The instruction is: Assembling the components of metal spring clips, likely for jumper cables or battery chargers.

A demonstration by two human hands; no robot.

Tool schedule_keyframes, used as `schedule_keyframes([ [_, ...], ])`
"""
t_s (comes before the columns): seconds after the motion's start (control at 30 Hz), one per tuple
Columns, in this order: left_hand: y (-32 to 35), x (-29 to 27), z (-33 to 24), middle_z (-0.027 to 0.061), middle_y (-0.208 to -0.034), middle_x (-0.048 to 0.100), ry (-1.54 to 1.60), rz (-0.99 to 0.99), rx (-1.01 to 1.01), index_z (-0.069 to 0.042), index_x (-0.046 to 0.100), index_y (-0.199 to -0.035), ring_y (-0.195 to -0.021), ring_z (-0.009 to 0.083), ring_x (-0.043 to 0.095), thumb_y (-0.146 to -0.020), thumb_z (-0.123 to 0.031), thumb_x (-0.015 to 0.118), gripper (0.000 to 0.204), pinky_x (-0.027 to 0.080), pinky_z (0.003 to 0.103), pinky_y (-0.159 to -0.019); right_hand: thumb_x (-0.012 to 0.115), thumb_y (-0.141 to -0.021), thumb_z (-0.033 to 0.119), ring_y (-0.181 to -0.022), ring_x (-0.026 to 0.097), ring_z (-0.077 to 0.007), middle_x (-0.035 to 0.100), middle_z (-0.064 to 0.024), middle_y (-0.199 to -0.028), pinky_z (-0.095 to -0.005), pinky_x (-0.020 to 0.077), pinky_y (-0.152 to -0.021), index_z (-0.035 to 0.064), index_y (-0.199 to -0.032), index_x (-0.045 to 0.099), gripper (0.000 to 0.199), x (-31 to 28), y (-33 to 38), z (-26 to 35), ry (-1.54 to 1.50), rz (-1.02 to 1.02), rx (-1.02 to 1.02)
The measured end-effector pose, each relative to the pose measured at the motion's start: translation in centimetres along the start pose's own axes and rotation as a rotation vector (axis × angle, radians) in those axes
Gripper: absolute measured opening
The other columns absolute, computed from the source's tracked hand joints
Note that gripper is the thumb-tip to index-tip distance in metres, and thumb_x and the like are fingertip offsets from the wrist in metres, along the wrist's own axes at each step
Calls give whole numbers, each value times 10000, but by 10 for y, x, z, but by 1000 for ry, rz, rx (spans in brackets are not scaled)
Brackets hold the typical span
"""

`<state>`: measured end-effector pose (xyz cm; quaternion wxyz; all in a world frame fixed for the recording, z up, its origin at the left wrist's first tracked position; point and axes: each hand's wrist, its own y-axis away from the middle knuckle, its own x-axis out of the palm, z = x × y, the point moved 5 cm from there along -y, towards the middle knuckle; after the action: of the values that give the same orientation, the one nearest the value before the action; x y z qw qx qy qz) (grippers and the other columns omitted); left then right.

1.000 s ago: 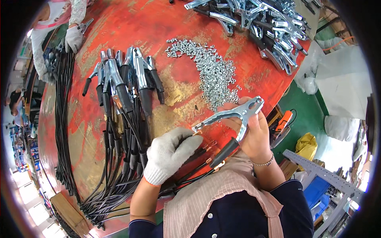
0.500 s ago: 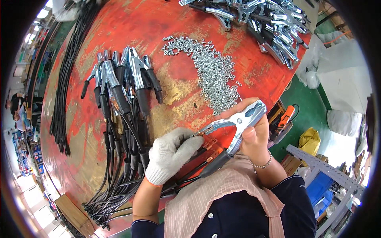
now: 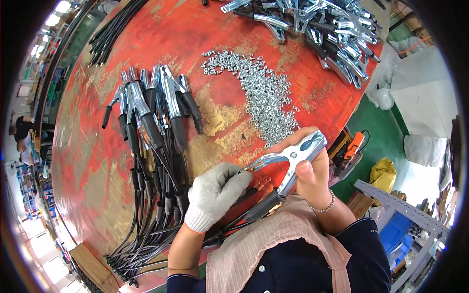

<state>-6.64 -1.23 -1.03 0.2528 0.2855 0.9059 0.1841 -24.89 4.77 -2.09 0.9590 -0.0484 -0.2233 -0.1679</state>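
A silver spring clamp is held in front of my chest, jaws toward the upper right, with a black sleeve on its lower handle. My bare right hand wraps round the jaw end, thumb pressed on the metal. My left hand, in a white knit glove, pinches the end of the upper, unsleeved handle; its fingertips hide whatever else is there. Between the handles, copper-coloured cable ends show beside black cable.
Clamps with black cables lie on the red worn table, left of a heap of small nuts and screws. More clamps pile at the far right. A black cable bundle lies far left, near another person's gloved hand.
The black cable bundle at the far left has been drawn away toward the top edge. My hands keep their hold on the clamp, and the view has shifted slightly.
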Motion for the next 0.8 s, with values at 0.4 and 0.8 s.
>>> schedule_keyframes([
  [0.4,-6,7,-31,65,-754,673,-323,-14,444,-16,644,-1108,-626,139,639,-918,-111,577,223,506,289,-599,731,-860,344,-1022,617,-192,617,-129,-1035,-347,478,-911,30,-1129,416,519,-4,-4,-2,40,48,94],
  [0.8,-36,12,35,49,-807,663,777,271,-183,-2,602,-1196,-548,65,557,-986,-235,534,320,430,197,-478,676,-856,225,-886,624,-241,642,-53,-931,-335,506,-767,123,-952,710,144,-54,-129,5,1423,150,-451],
])
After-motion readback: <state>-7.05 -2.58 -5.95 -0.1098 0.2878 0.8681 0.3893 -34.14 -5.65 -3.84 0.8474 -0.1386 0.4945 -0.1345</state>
